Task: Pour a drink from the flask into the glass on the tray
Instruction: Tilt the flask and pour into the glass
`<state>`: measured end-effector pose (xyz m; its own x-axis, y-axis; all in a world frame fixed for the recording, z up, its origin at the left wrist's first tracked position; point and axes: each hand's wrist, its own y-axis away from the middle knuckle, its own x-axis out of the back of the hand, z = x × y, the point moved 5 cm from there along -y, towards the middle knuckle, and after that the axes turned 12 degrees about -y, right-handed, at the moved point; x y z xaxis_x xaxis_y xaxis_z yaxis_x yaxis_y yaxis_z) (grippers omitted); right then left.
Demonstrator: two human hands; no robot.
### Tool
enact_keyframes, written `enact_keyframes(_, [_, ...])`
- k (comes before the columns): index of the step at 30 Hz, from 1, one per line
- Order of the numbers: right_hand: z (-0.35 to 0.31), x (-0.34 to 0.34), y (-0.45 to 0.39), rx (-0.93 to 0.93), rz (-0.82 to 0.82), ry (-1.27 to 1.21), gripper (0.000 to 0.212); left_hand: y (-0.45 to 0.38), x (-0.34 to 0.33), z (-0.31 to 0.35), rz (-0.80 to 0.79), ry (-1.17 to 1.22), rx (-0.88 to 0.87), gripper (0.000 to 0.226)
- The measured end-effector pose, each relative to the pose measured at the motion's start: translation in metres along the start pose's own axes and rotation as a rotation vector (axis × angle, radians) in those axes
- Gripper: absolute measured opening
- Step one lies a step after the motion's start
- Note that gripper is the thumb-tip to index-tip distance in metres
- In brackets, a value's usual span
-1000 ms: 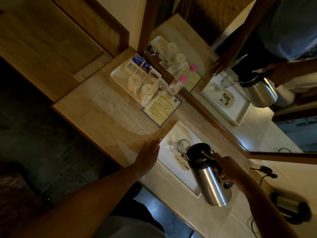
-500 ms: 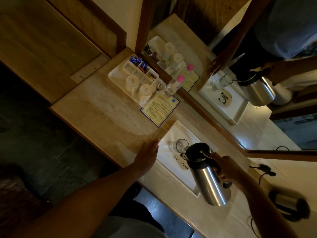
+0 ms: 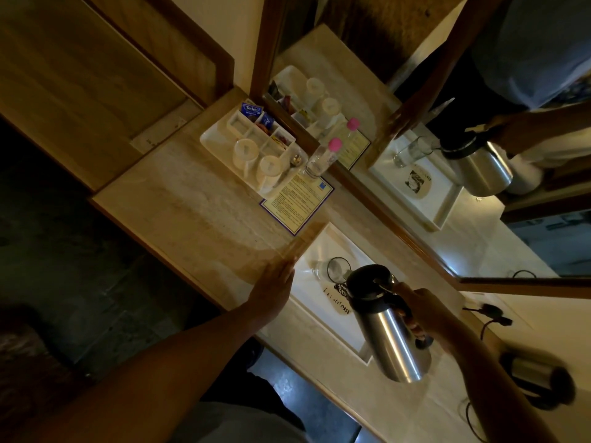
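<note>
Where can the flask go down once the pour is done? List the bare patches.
Bare counter between the condiment tray, the card and the left hand. The white tray is free below the glass. Crowded: around the cups and bottle.

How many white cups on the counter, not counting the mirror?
2. Both sit upside down on the condiment tray at the far end of the counter: one cup nearer the wall panel, the other cup beside it, nearer the pink-capped bottle. None seem hidden.
</note>
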<state>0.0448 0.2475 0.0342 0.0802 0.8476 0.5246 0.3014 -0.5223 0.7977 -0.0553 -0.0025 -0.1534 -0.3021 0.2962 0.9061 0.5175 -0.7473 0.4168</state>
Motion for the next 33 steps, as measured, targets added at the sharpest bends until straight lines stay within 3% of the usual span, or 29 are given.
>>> enact_keyframes(33, [0.0065, -0.0011, -0.0097, -0.021, -0.044, -0.073, 0.061, -0.0008, -0.0025, 0.0, -0.007, 0.019, -0.003, 0.06])
